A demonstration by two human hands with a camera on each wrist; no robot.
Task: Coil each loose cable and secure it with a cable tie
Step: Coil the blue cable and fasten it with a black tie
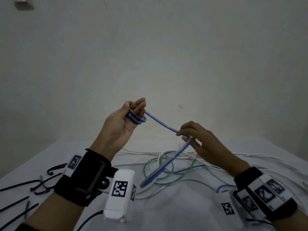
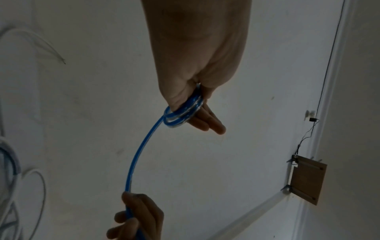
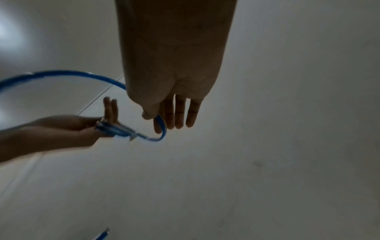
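My left hand (image 1: 131,110) is raised above the table, with a blue-and-white cable coil (image 1: 136,118) looped round its fingers and held by the thumb. In the left wrist view the coil (image 2: 183,113) sits at the base of the fingers. From it a loose strand (image 1: 160,123) runs down right to my right hand (image 1: 184,133), which pinches it between thumb and forefinger. Below that hand the cable hangs in a long fold (image 1: 165,167) onto the table. The right wrist view shows the strand (image 3: 162,128) bending round my right hand (image 3: 174,112) toward the left hand (image 3: 68,128).
A tangle of white, green and blue cables (image 1: 181,165) lies on the white-covered table (image 1: 175,214) under the hands. Several black cable ties (image 1: 21,185) lie at the table's left. A plain wall stands behind, with a wooden board (image 2: 307,181) fixed to it.
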